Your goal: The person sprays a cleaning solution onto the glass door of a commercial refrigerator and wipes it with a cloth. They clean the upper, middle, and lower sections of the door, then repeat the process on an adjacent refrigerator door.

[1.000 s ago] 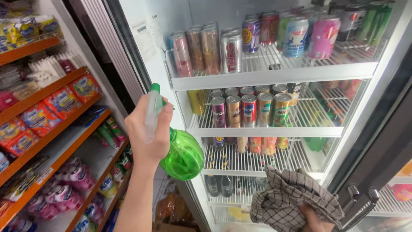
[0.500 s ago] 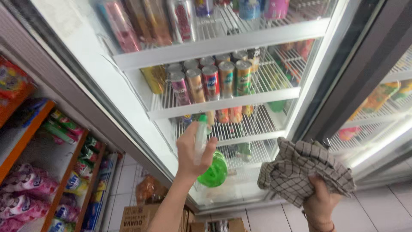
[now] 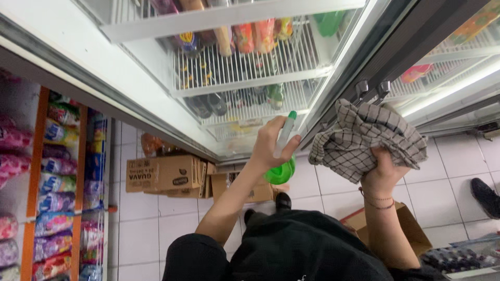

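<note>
My left hand (image 3: 270, 143) grips a green spray bottle (image 3: 281, 169) by its neck, nozzle pointing up toward the glass door of a drinks fridge (image 3: 156, 67). My right hand (image 3: 383, 174) clutches a crumpled grey checked cloth (image 3: 364, 138), held up beside the fridge's dark door frame (image 3: 364, 73). Both hands hang low in front of the fridge's bottom shelves, where bottles and cans lie behind wire racks (image 3: 245, 78).
Cardboard boxes (image 3: 164, 174) sit on the white tiled floor at the fridge's base. Snack shelves (image 3: 57, 182) with colourful packets line the left. Another open box (image 3: 403, 226) lies by my right arm. A dark shoe (image 3: 484, 195) shows at the right edge.
The view has tilted down from the upper can shelves to the fridge's bottom and the floor. Both hands have stayed on the bottle and cloth and dropped lower along the door.
</note>
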